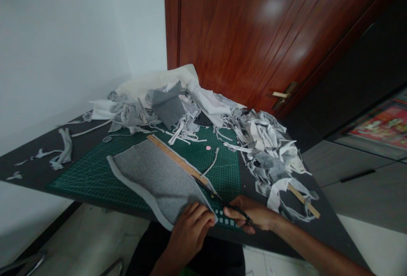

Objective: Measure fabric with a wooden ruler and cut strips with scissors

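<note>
Grey fabric [155,174] with a rolled pale edge lies on a green cutting mat [127,140]. My left hand [193,225] rests on the near end of the fabric, its fingers bent and close together; what they pinch is hidden. In my right hand [243,214] are black scissors [227,204], their blades reaching along the fabric's right edge, beside a thin strip. A wooden ruler [178,160] lies along that same edge, its near end close to the blades.
Fabric scraps [184,110] are heaped along the back and right of the dark table [254,241]. Another wooden ruler [304,201] sits among scraps at the right. A small pink piece [208,148] and a loose strip [211,163] lie on the mat. Behind stands a door [235,34].
</note>
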The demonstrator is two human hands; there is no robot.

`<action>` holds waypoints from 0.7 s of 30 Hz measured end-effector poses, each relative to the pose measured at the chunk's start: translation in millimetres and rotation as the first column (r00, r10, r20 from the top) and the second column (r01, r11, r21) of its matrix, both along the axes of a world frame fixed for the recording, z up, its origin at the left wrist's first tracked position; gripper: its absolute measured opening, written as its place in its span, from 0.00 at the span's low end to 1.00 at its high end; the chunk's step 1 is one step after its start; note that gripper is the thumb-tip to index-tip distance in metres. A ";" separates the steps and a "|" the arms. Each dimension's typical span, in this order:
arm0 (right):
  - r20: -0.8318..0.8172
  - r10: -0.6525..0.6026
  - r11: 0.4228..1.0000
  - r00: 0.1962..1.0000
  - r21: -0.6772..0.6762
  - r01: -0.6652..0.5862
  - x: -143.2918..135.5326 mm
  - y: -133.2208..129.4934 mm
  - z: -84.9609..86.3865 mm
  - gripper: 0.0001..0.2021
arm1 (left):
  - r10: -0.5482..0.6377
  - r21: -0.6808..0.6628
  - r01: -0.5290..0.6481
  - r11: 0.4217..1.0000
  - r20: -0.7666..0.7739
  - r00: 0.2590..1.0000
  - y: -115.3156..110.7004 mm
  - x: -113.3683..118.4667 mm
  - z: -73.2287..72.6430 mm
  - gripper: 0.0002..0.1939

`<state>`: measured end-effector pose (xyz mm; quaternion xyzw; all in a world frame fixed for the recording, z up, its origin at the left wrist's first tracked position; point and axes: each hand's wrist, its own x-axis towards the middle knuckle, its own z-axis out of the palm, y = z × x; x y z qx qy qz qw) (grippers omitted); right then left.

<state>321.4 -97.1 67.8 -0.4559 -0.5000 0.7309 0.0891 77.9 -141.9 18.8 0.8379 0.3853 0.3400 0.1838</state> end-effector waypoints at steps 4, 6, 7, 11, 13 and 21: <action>0.031 -0.004 1.000 1.000 -0.010 0.004 0.8 3.8 -1.3 0.37 | -0.019 0.010 0.019 1.000 0.002 1.000 0.5 -0.1 -0.2 0.11; 0.044 -0.003 1.000 0.999 -0.007 0.003 0.0 6.2 -1.1 0.37 | -0.026 0.005 0.026 1.000 -0.001 1.000 1.0 -0.1 -0.2 0.12; 0.045 0.000 1.000 0.999 0.000 0.000 -0.8 7.3 -0.8 0.37 | -0.027 -0.002 0.027 1.000 -0.005 1.000 1.1 -0.2 -0.1 0.12; 0.026 0.008 1.000 1.000 0.025 -0.009 -5.4 11.3 0.9 0.37 | -0.042 -0.016 0.041 0.999 -0.024 0.999 0.7 -1.2 0.3 0.12; 0.019 0.011 1.000 1.000 0.016 -0.012 -7.7 12.8 1.9 0.37 | -0.052 -0.018 0.051 0.999 -0.024 0.998 0.1 -1.8 0.3 0.12; 0.034 0.000 0.999 0.999 -0.036 0.001 -13.1 16.4 9.8 0.37 | -0.061 -0.029 0.060 0.998 -0.019 0.998 0.3 -1.8 1.6 0.10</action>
